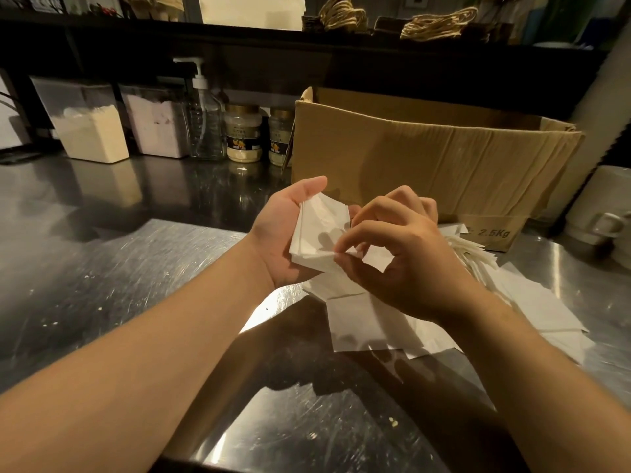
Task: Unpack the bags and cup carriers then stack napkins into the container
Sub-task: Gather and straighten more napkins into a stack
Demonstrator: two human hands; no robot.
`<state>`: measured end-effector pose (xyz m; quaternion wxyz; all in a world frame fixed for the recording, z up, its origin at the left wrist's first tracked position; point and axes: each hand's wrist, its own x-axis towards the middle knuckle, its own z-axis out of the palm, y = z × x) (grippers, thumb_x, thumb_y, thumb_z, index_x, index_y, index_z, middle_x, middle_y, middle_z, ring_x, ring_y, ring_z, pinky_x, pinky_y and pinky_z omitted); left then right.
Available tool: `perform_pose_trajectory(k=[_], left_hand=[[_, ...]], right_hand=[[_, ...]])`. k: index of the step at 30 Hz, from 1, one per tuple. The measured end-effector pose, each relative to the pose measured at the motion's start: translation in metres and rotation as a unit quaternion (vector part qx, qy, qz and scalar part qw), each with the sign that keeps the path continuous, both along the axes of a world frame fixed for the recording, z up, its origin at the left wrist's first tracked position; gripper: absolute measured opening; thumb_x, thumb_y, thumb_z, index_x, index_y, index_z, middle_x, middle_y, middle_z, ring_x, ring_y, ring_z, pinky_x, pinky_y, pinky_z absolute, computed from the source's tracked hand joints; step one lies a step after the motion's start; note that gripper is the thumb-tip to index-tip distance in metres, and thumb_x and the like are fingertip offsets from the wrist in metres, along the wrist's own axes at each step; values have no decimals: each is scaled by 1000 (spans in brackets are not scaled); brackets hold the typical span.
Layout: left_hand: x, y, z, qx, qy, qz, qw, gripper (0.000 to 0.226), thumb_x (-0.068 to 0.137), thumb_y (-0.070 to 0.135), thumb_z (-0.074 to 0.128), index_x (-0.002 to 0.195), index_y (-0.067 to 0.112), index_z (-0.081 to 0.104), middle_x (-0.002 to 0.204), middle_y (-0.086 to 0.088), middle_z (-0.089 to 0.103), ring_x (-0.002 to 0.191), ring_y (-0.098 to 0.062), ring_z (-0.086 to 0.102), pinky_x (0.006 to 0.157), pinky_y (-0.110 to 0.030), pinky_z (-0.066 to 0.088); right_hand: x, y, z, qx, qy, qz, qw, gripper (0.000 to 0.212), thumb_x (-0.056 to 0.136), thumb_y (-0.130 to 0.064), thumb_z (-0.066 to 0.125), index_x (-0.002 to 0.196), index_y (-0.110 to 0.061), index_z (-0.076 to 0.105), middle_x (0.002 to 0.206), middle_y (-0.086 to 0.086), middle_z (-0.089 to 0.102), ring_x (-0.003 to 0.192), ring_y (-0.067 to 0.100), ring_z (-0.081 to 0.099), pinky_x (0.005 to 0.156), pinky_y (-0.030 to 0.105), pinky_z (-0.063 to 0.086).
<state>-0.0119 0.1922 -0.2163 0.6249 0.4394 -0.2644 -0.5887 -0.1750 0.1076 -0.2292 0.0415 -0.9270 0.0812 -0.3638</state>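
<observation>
The left hand [290, 233] lies palm up above the steel counter [112, 274], its fingers and thumb curled around a small stack of white napkins [317, 237] that rests in the palm. The right hand [399, 264] comes in from the right, its thumb and forefinger pinching the near corner of the top napkin, the other fingers curled above the stack.

Just under and to the right of the hands, a loose pile of white paper sheets [368, 322] lies spread on the counter, with more white pieces fanned out toward the right.

Behind the hands stands an open cardboard box [426, 158], its near wall creased and printed "2.5Kg" at the lower right corner.

To the left of the box, along the far edge of the counter, stand two jars with gold lids [243, 133], a clear pump bottle [205, 114] and two clear bins of powder [85, 121].

At the far right edge sits a white mug [601, 206].

A dark shelf [307, 32] above holds bundles of twine-handled bags [440, 23].
</observation>
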Motion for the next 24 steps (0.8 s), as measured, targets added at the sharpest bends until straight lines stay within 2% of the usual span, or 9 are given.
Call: perform_pose_trajectory(k=[3,6,10,14,16,19,21,24], left_hand=[[0,-1,-1,-3,33,-10,999,54,83,55,55,120,17,60,97,-9,69,88,-24,64,75,-35,57],[-1,-2,-2,-14,56,-31,998,53,76,52,59,116,16,62,94,-8,68,85,-22,64,74,-33,57],[-2,-2,-3,-24,52,-29,998,51,79,50,59,118,17,61,94,-7,67,86,-21,62,74,-33,56],[0,-4,-4,-78,99,19,992,45,86,38,63,126,17,58,97,-4,64,88,-21,63,79,-36,58],[-1,-5,-5,-100,100,47,989,45,84,36,67,124,17,60,98,-4,65,91,-22,65,86,-41,58],[-8,-6,-6,-115,105,85,984,41,79,35,72,115,15,66,96,-4,70,96,-24,68,83,-43,61],[-13,-7,-6,-122,97,106,982,47,75,35,72,118,16,65,97,-4,72,99,-25,70,81,-42,62],[-17,-7,-4,-129,114,122,977,64,71,30,75,132,15,59,102,-6,73,87,-24,76,71,-41,62]], right_hand=[[2,0,-2,-8,-46,-14,999,13,89,-39,71,93,-27,76,102,-8,69,102,8,44,91,35,28],[5,3,-3,-7,-76,-33,997,18,91,-39,66,92,-23,74,95,-8,71,94,7,47,87,34,30],[7,8,-7,12,-54,-29,998,17,91,-43,69,88,-27,74,95,-12,68,98,8,48,87,36,31],[9,15,-6,107,-41,-30,993,29,90,-61,57,88,-35,69,98,-18,57,98,7,47,85,36,38],[12,20,-4,179,-33,-47,982,34,86,-68,58,97,-36,61,101,-18,51,94,4,50,78,27,43],[17,30,-4,232,22,-103,967,57,75,-78,62,109,-36,44,107,-18,44,93,0,48,73,18,46],[19,34,-6,265,28,-112,957,63,74,-77,65,113,-35,40,108,-18,45,93,3,51,72,19,49],[19,33,-7,303,0,-102,948,53,80,-62,74,111,-32,43,107,-17,49,92,6,58,63,16,50]])
